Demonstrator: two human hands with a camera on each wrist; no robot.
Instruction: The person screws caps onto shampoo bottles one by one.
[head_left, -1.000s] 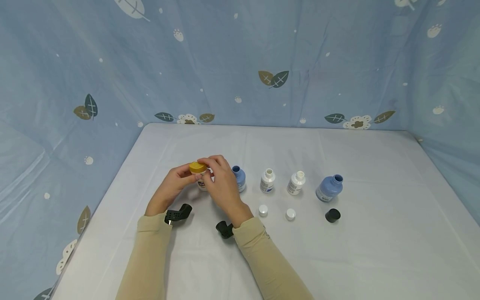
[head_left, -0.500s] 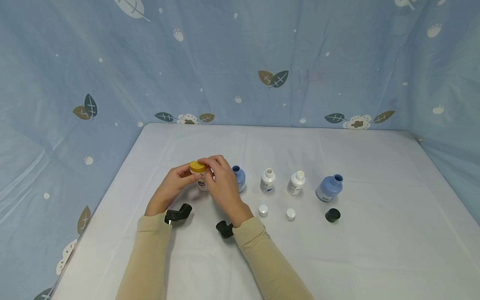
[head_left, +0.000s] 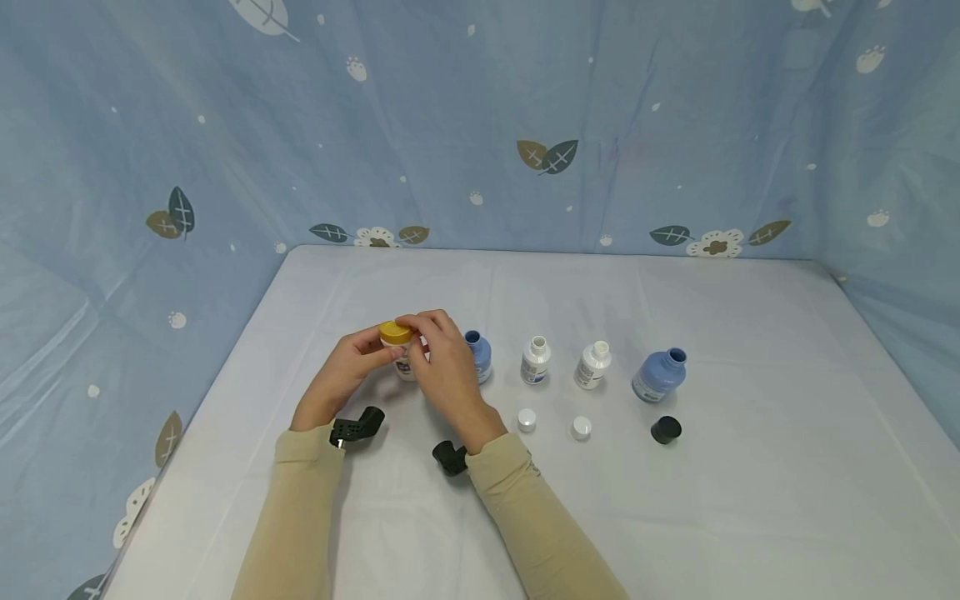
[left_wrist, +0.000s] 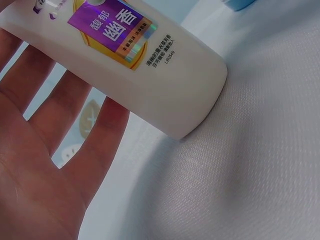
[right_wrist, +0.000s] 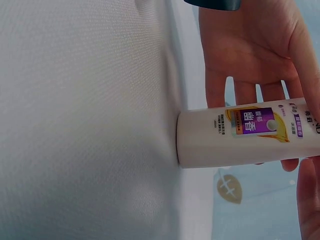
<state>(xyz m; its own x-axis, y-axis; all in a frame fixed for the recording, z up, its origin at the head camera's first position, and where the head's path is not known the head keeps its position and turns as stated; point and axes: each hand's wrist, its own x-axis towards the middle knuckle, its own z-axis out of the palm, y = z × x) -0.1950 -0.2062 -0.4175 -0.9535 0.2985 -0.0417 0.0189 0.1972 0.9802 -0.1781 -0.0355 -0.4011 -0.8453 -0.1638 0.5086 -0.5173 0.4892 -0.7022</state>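
A white bottle point(head_left: 405, 367) with a gold screw cap point(head_left: 395, 332) stands upright at the left of the group. My left hand point(head_left: 341, 371) holds its upper body, thumb across the front and fingers behind. My right hand point(head_left: 447, 367) pinches the cap from the right side. In the left wrist view the bottle's purple label point(left_wrist: 107, 27) shows, with the palm below it. The bottle's base meets the cloth in the right wrist view, where the label point(right_wrist: 255, 121) faces the camera. Gripping fingertips of the right hand are partly hidden.
Right of the hands stand a blue bottle point(head_left: 481, 360), two white bottles point(head_left: 535, 367) and another blue bottle point(head_left: 656, 379), all uncapped. Before them lie two white caps point(head_left: 527, 421) and a black cap point(head_left: 665, 430). A patterned blue curtain point(head_left: 450, 125) rises behind the white-covered table point(head_left: 750, 500).
Both hands stay at the bottle in nearly the same pose. The gold cap looks slightly turned and more level than a second ago; the other bottles and caps stay put.
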